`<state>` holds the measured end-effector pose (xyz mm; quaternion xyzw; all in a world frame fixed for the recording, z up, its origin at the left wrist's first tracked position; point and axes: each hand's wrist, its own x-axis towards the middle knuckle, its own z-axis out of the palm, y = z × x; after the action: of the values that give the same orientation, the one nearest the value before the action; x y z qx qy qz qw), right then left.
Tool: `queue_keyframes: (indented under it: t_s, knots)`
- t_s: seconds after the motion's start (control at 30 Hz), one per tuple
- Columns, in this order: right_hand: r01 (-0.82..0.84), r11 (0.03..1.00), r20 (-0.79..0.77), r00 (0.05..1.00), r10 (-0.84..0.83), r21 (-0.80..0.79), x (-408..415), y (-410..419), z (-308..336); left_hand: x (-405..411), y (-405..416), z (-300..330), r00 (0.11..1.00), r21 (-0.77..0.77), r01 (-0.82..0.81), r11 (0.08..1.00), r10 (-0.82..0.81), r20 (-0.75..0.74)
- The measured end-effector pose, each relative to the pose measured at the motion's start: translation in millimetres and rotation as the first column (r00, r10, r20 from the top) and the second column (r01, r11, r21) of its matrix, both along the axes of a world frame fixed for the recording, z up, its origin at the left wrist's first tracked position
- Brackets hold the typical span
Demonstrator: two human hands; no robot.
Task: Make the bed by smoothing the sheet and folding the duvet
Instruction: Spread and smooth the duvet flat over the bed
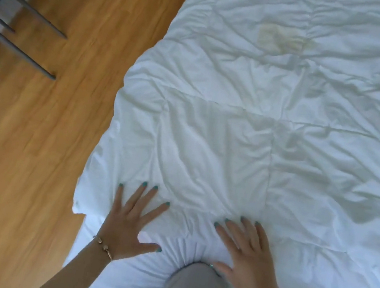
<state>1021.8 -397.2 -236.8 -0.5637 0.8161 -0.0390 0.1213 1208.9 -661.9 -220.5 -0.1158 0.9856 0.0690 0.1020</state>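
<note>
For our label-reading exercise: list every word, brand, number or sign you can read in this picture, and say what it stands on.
None: no readable text anywhere in the picture.
The duvet is plain white, with a yellowish stain but no label showing.
The bracelet by the left hand bears no legible marks.
The floor and chair legs carry no writing.

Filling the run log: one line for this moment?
left hand flat on duvet | right hand flat | duvet wrinkled

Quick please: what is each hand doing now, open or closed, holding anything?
Left hand: open, fingers spread, pressing flat on the white duvet.
Right hand: open, flat on the duvet, holding nothing.
</note>
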Motion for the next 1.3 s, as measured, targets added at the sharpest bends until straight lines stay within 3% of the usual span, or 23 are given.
queue_keyframes:
  t_s: [0.07,0.13,0.23,0.33,0.4,0.43,0.5,0.53,0.57,0.6,0.63,0.67,0.7,0.77,0.87,0.97,1.03,1.07,1.1,1.13,1.2,1.23,1.3]
  knots:
    - [0.034,0.993,-0.033,0.999,-0.031,0.117,-2,-5,-3,20,-14,-3,0.998,-0.099,0.068,0.993,-0.067,0.008]
    - [0.074,0.989,-0.002,0.997,-0.075,0.127,-14,-17,0,18,-32,-1,0.995,-0.132,0.104,0.986,-0.103,0.016]
    - [0.151,0.989,0.19,0.97,-0.15,0.01,-41,-39,26,10,-75,19,0.984,-0.241,0.121,0.963,-0.149,-0.102]
    - [0.1,0.981,0.418,0.908,-0.023,-0.164,-33,-51,48,41,-124,54,0.953,-0.319,0.199,0.927,-0.259,-0.157]
    - [0.036,0.984,0.44,0.897,0.044,-0.173,-12,-56,39,64,-130,55,0.966,-0.284,0.225,0.932,-0.251,-0.056]
    - [-0.006,0.996,0.437,0.899,0.042,-0.084,-4,-59,30,67,-125,44,0.974,-0.207,0.227,0.952,-0.22,0.054]
    - [-0.089,0.968,0.475,0.879,-0.034,0.233,2,-64,17,59,-110,13,0.969,0.08,0.082,0.993,-0.099,0.226]
    - [-0.121,0.941,0.526,0.848,-0.067,0.315,-4,-66,17,46,-102,11,0.939,0.233,-0.131,0.964,0.046,0.34]
    - [-0.108,0.942,0.589,0.801,-0.107,0.318,-12,-66,22,29,-93,21,0.89,0.335,-0.376,0.864,0.237,0.39]
    - [-0.035,0.968,0.617,0.776,-0.131,0.248,-21,-65,29,13,-88,23,0.857,0.402,-0.511,0.76,0.414,0.307]
    - [0.061,0.989,0.544,0.83,-0.125,0.134,-32,-58,32,-1,-81,24,0.838,0.404,-0.533,0.744,0.529,0.131]
    - [0.118,0.991,0.351,0.927,-0.132,0.059,-41,-48,32,-17,-69,25,0.824,0.335,-0.531,0.778,0.566,-0.009]
    - [0.162,0.985,0.14,0.976,-0.169,0.066,-50,-35,31,-32,-54,22,0.837,0.271,-0.511,0.816,0.544,-0.059]
    - [0.326,0.906,-0.019,0.942,-0.334,0.268,-56,-2,28,-55,-22,11,0.881,0.179,-0.473,0.863,0.468,0.072]
    - [0.291,0.852,0.019,0.943,-0.332,0.436,-40,44,15,-58,-5,-17,0.823,0.041,-0.491,0.87,0.448,0.35]
    - [0.125,0.855,0.277,0.914,-0.297,0.503,-62,60,29,-70,-21,-15,0.722,0.025,-0.549,0.836,0.459,0.518]
    - [0.273,0.86,0.432,0.774,-0.462,0.43,-87,70,52,-99,-11,3,0.632,-0.017,-0.625,0.78,0.519,0.576]
    - [0.423,0.837,0.428,0.723,-0.542,0.346,-98,81,61,-119,6,14,0.629,-0.032,-0.651,0.758,0.563,0.536]
    - [0.557,0.792,0.368,0.703,-0.609,0.248,-108,94,68,-141,33,22,0.689,0.004,-0.641,0.767,0.573,0.444]
    - [0.63,0.76,0.282,0.708,-0.647,0.162,-117,110,72,-163,66,29,0.804,0.109,-0.566,0.817,0.517,0.293]
    - [0.651,0.744,0.167,0.725,-0.669,0.151,-134,151,77,-196,153,35,0.979,0.372,-0.184,0.91,0.203,-0.011]
    - [0.595,0.777,0.115,0.774,-0.623,0.207,-141,175,76,-209,199,37,0.998,0.448,0.025,0.894,0.003,-0.061]
    - [0.424,0.831,-0.04,0.897,-0.44,0.359,-156,230,67,-230,282,35,0.944,0.463,0.257,0.848,-0.323,0.067]
